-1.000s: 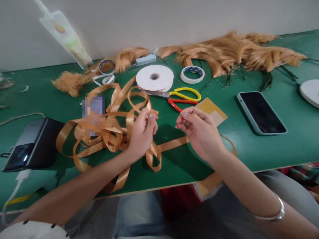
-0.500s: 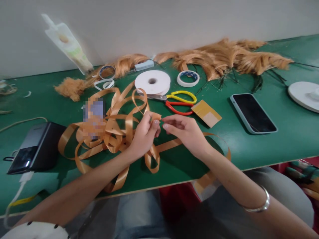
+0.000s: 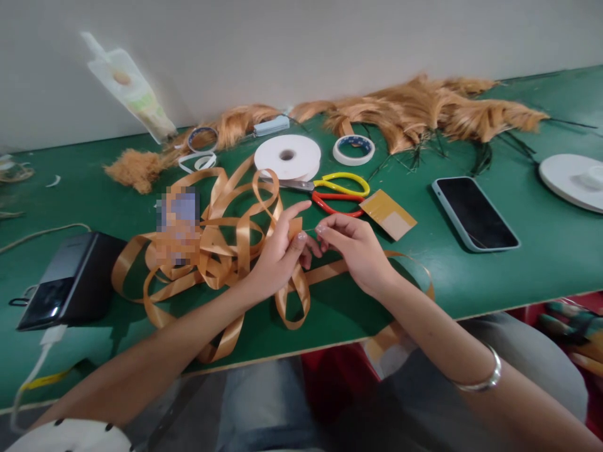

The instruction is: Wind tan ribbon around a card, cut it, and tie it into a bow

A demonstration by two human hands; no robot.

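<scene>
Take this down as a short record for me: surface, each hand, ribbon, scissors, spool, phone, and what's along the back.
Surface: green tabletop
Left hand: holding a tan satin ribbon near its cut end, forefinger extended
Right hand: thumb and forefinger pinched, apparently on a thin strand
Ribbon: looped mostly in a loose heap, left side
Scissors: one yellow handle, one red
White spool: behind the scissors
Phone: right side, screen dark
Back: tan fibre bundles
</scene>
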